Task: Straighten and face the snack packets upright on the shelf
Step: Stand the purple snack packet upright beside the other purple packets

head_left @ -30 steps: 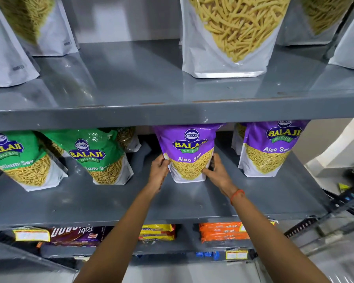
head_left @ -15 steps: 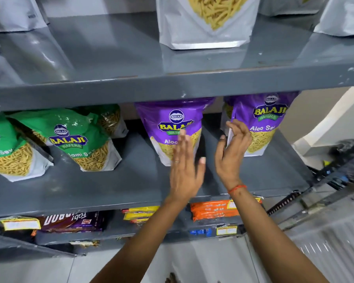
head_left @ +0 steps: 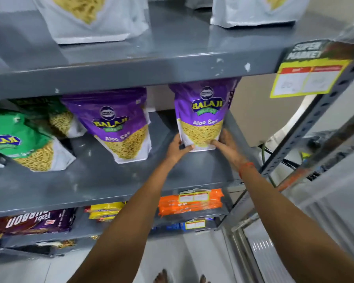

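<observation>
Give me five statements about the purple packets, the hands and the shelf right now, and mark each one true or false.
1. Both hands hold the right-hand purple Aloo Sev packet at its bottom corners. True: left hand, right hand.
2. The held packet lies flat on its back. False: it stands upright, label facing out.
3. The other purple packet stands to its left, untouched. True.
4. The green packet stands straight. False: it is tilted.
5. The yellow price tag hangs at the left end of the shelf edge. False: it hangs at the right end.
</observation>
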{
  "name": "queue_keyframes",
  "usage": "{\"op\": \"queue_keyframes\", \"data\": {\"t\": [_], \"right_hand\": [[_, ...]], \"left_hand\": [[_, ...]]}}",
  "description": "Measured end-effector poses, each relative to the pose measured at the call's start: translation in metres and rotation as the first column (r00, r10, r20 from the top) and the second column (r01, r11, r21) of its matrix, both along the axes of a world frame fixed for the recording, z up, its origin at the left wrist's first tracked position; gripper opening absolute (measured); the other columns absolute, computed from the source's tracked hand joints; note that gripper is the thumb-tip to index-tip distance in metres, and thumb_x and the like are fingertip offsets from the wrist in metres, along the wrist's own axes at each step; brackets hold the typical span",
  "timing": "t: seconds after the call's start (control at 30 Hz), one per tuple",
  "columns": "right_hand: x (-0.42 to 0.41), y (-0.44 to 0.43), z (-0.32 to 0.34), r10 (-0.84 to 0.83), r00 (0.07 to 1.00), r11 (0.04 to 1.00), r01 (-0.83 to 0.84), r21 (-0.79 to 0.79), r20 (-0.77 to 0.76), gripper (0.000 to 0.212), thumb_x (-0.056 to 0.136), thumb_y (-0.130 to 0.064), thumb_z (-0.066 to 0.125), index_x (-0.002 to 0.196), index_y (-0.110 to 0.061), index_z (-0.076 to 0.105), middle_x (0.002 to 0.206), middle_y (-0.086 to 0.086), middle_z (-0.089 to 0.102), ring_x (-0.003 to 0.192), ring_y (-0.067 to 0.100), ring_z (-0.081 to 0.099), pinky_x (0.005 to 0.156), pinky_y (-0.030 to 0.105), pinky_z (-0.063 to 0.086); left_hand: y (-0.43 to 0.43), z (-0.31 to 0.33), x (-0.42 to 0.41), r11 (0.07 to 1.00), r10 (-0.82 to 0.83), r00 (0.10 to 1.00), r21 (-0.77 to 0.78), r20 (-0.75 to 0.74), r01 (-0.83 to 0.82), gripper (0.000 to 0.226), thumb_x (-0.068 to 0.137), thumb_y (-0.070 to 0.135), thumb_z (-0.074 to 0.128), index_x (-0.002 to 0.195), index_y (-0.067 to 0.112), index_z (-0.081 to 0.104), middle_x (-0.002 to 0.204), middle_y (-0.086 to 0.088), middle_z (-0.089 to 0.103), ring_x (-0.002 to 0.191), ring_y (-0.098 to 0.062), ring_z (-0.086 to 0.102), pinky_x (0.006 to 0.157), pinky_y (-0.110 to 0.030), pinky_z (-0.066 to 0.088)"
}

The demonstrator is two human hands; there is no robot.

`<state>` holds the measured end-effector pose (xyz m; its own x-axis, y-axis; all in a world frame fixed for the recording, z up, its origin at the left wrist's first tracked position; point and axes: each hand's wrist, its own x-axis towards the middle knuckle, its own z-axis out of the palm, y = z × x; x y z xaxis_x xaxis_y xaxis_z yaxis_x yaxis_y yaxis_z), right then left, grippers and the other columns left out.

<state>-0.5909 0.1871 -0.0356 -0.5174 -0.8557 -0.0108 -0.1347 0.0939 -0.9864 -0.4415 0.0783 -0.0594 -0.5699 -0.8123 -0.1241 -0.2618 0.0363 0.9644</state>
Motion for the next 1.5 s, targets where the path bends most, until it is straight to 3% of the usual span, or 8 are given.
{"op": "queue_keyframes", "data": {"t": [0.13,0.3,0.73,0.87,0.97,1.13,1.37,1.5], "right_hand": [[-0.004,0.013,0.002,0.094,0.993,0.995,-0.092,-0.031,0.07,0.038,0.079,0.0,0.07,0.108,-0.02,0.056,0.125,0.015,0.062,0.096,0.001,0.065,0.079,0.013,0.052],[0.017,0.071,-0.023,0.032,0.997,0.999,-0.03,-0.031,0.069,0.065,0.074,-0.004,0.076,0.129,-0.007,0.041,0.131,0.01,0.058,0.119,0.017,0.057,0.099,0.028,0.049],[0.02,0.102,-0.028,0.063,0.997,0.998,-0.062,-0.017,0.047,0.075,0.071,-0.015,0.08,0.133,-0.02,0.038,0.131,0.003,0.057,0.12,0.014,0.056,0.099,0.031,0.049],[0.036,0.11,-0.022,-0.069,0.994,0.997,0.067,-0.03,-0.085,0.075,0.074,-0.044,0.074,0.136,-0.032,0.034,0.14,0.0,0.048,0.127,0.004,0.047,0.103,0.026,0.043],[0.063,0.119,-0.02,-0.399,0.848,0.912,0.328,-0.245,-0.35,0.057,0.09,-0.048,0.048,0.138,-0.019,0.035,0.138,0.012,0.038,0.129,0.018,0.04,0.108,0.039,0.038],[0.133,0.086,0.011,-0.392,0.803,0.836,0.108,-0.538,-0.449,0.035,0.097,-0.035,0.039,0.125,-0.015,0.045,0.119,-0.002,0.042,0.113,0.02,0.046,0.102,0.033,0.04],[0.209,-0.009,0.015,-0.227,0.777,0.916,-0.035,-0.4,-0.587,0.048,0.095,-0.033,0.042,0.136,-0.008,0.038,0.131,0.017,0.047,0.122,0.023,0.039,0.108,0.03,0.028],[0.219,-0.073,-0.001,-0.131,0.911,0.987,0.082,-0.141,-0.392,0.083,0.087,-0.037,0.06,0.146,0.0,0.016,0.154,0.02,0.024,0.142,0.029,0.021,0.113,0.02,0.008]], "left_hand": [[0.025,-0.001,0.006,0.999,0.043,0.999,0.011,-0.023,-0.042,0.053,0.083,0.008,0.066,0.129,0.0,0.04,0.132,-0.02,0.056,0.121,-0.034,0.054,0.105,-0.051,0.042],[0.09,-0.011,0.034,0.993,0.041,0.997,-0.116,0.066,-0.034,0.05,0.084,0.029,0.065,0.127,0.015,0.043,0.124,-0.007,0.064,0.114,-0.024,0.061,0.096,-0.043,0.051],[0.122,-0.011,0.043,0.992,0.014,0.998,-0.13,0.066,-0.005,0.054,0.086,0.036,0.062,0.132,0.02,0.038,0.133,-0.003,0.058,0.121,-0.021,0.056,0.1,-0.042,0.049],[0.121,-0.009,0.046,0.995,-0.02,0.999,-0.1,0.044,0.024,0.071,0.081,0.042,0.065,0.139,0.025,0.028,0.138,0.005,0.05,0.13,-0.019,0.047,0.102,-0.034,0.043],[0.123,-0.003,0.059,0.974,0.091,0.995,-0.209,0.033,-0.083,0.086,0.079,0.06,0.057,0.146,0.036,0.008,0.156,0.007,0.024,0.14,-0.007,0.026,0.112,-0.034,0.028],[0.108,0.023,0.093,0.78,0.251,0.953,-0.548,-0.168,-0.302,0.069,0.09,0.056,0.039,0.147,0.034,0.008,0.156,0.018,0.013,0.144,0.001,0.014,0.115,-0.012,0.014],[0.032,0.015,0.165,0.65,0.542,0.764,-0.401,-0.351,-0.645,0.078,0.09,0.047,0.049,0.148,0.027,0.001,0.158,0.008,0.005,0.146,-0.003,0.007,0.122,-0.035,0.013],[-0.031,-0.006,0.21,0.835,0.479,0.868,-0.235,-0.134,-0.497,0.088,0.087,0.034,0.06,0.149,0.013,0.001,0.161,-0.005,0.005,0.146,-0.008,0.008,0.119,-0.03,0.014]]}}
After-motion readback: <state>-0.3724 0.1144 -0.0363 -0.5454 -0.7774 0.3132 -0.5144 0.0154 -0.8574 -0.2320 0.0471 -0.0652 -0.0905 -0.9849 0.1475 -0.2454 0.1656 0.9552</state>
